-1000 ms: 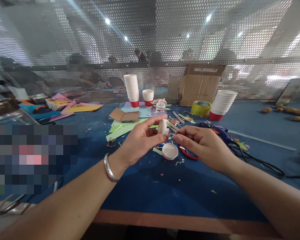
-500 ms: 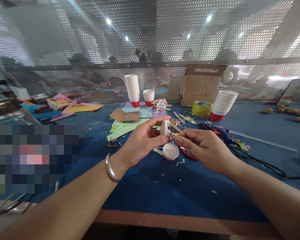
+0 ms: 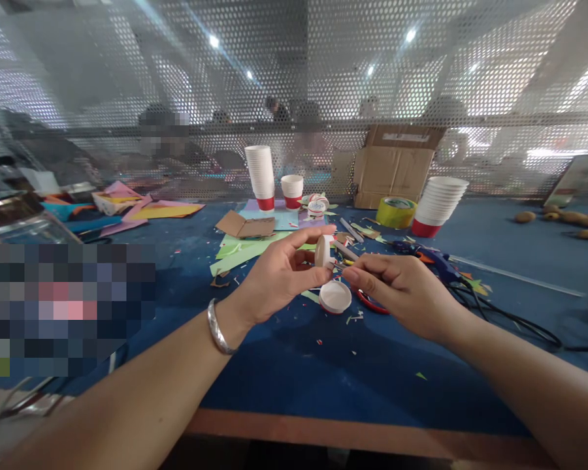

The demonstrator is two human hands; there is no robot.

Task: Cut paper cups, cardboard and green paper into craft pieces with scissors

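Observation:
My left hand (image 3: 284, 281) grips a short cut-down paper cup (image 3: 322, 252) between thumb and fingers, its round face turned to the left. Pinched in my right hand (image 3: 396, 287) is a thin metal-tipped tool (image 3: 337, 265) whose point meets the lower right edge of that cup piece; most of the tool is hidden, so its kind is unclear. Below the hands another cut-down paper cup (image 3: 335, 297) lies with its white hollow facing up. A red curved handle or ring (image 3: 371, 303) shows partly beneath my right hand.
Stacked paper cups (image 3: 259, 176) and another stack (image 3: 438, 205) stand behind, with yellow tape (image 3: 396, 212) and a cardboard box (image 3: 394, 166). Paper scraps litter the blue table (image 3: 294, 372). A blue glue gun (image 3: 431, 260) and its black cable lie right. A perforated panel (image 3: 304, 78) rises behind.
Both hands stay nearly in place. The cup piece and the tool tip have shifted only very slightly.

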